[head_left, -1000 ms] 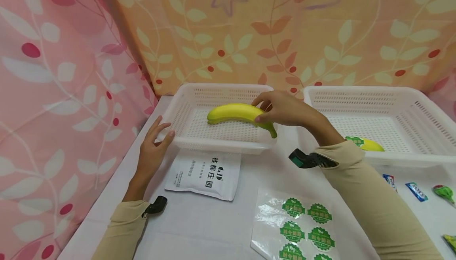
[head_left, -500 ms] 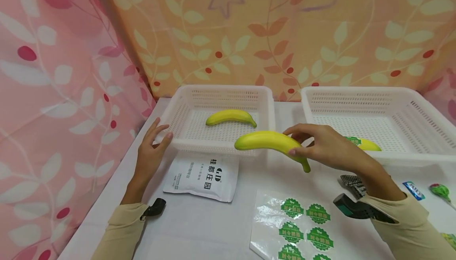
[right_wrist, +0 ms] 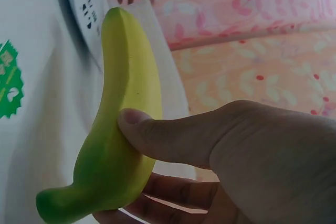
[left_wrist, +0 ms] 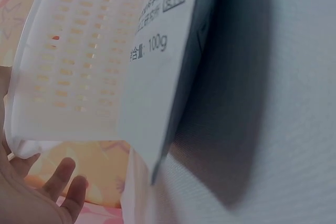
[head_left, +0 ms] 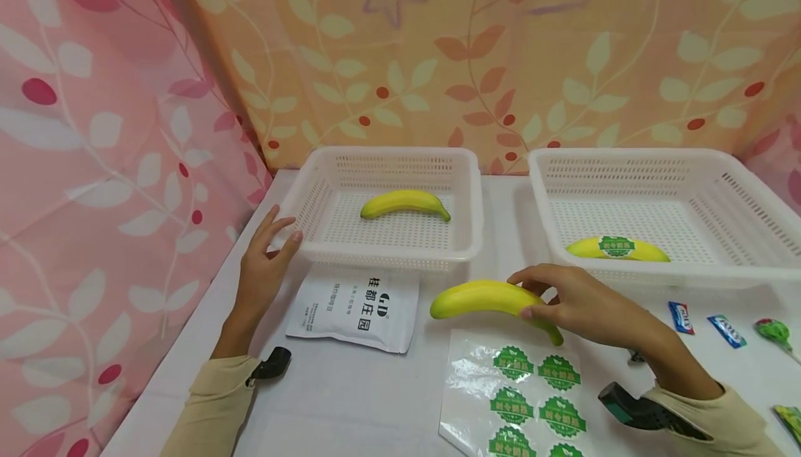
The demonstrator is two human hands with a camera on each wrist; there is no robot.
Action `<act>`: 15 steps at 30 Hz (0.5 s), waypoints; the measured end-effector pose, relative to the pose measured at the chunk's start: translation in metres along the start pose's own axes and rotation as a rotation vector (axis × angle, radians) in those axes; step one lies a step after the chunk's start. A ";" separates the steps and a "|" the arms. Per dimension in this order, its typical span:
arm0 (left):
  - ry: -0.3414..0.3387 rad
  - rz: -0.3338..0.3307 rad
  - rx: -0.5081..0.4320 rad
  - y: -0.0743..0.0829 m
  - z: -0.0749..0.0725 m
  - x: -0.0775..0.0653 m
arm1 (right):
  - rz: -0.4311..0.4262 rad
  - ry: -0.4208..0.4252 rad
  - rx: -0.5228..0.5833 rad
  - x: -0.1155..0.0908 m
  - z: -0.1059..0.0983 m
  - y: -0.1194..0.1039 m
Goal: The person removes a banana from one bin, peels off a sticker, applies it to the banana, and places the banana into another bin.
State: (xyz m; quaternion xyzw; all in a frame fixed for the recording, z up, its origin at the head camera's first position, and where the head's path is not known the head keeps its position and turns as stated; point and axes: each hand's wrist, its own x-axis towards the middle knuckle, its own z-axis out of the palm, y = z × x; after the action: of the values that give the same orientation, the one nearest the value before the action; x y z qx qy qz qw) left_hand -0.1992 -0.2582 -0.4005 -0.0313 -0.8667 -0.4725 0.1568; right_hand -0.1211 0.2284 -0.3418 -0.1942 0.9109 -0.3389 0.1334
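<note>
The right hand (head_left: 578,304) pinched the banana (head_left: 480,298) near its stem end, near the far edge of the sticker sheet (head_left: 478,382); this off-centre hold likely risked rotation or slippage. The left hand (head_left: 261,269) was loosely spread beside the basket (head_left: 382,253); contact was unclear. The banana was smooth and curved, the sheet glossy, the basket perforated plastic.

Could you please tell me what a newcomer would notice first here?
Probably the yellow banana in the right hand, near the sheet of green stickers. Beyond it, the left basket holds a second banana with no sticker showing; a third banana, in the right basket, wears a green sticker.
</note>
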 end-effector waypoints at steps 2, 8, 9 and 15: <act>-0.001 0.001 -0.004 0.000 0.000 0.000 | 0.002 -0.016 0.005 0.002 0.002 0.006; 0.029 0.020 0.000 0.004 -0.001 0.000 | 0.018 -0.041 -0.013 0.008 0.005 0.022; 0.051 0.034 0.011 0.005 -0.001 0.000 | 0.019 -0.042 -0.016 0.008 0.005 0.024; 0.291 0.243 0.035 0.024 0.005 -0.006 | 0.026 -0.050 -0.026 0.012 0.004 0.034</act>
State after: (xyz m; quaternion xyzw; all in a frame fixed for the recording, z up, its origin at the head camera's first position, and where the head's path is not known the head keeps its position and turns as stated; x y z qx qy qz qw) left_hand -0.1895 -0.2407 -0.3856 -0.0645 -0.8327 -0.4346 0.3369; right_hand -0.1387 0.2443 -0.3689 -0.1927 0.9140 -0.3201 0.1580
